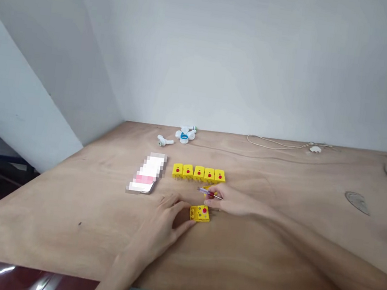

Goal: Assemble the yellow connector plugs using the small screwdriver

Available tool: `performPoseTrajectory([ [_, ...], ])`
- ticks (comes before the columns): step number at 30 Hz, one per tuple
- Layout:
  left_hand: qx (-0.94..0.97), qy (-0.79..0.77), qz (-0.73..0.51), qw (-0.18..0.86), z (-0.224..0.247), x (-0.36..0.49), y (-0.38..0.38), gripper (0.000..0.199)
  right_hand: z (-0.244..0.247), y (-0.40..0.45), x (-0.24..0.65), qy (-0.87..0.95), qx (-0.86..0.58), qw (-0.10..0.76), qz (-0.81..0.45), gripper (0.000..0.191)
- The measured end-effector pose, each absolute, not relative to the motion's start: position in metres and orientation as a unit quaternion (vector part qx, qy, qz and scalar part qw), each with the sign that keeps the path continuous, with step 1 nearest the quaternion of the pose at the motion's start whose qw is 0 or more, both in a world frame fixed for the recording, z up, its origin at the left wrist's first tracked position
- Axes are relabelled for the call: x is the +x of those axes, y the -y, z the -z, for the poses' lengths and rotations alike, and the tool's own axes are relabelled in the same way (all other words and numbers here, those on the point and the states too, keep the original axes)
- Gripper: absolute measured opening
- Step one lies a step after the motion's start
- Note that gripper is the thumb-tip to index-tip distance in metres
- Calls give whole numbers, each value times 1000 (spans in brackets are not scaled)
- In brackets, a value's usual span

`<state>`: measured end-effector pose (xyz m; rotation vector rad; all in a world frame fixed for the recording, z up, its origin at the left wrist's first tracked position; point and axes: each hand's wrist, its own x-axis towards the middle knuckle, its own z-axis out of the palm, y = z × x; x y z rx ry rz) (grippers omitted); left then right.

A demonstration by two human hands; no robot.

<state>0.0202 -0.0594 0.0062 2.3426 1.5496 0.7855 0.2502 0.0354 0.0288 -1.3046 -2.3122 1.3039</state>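
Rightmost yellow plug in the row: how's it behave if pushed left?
The rightmost yellow plug would probably slide rather than roll, given its boxy shape. It looks stiff, with crisp, moulded-plastic-like edges. The neighbouring yellow plug sits close beside it, so would likely shift too.

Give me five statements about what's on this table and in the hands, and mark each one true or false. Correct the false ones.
1. The right hand holds a screwdriver. True.
2. The left hand holds a screwdriver too. False: its thumb touches the near block.
3. The phone lies left of the row of blocks. True.
4. That row has three blocks. False: it has five.
5. The near block shows a red dot. True.
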Motion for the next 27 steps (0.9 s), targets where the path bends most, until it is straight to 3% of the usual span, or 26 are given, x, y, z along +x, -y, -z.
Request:
performPoseTrajectory([
  [8, 798, -524, -278, 112, -3, 26, 59, 18, -38, -32, 248, 783, -452, 72, -420, 21],
  [18, 804, -519, -273, 104, -6, 25, 58, 19, -25, -35, 252, 766, -404, 133, -482, 29],
  [23, 804, -517, -275, 106, -1, 24, 59, 17, -20, -33, 252, 700, -443, 240, -506, 52],
  [27, 804, -514, -281, 102, 2, 24, 58, 19, -19, -30, 252, 672, -444, 349, -480, 54],
])
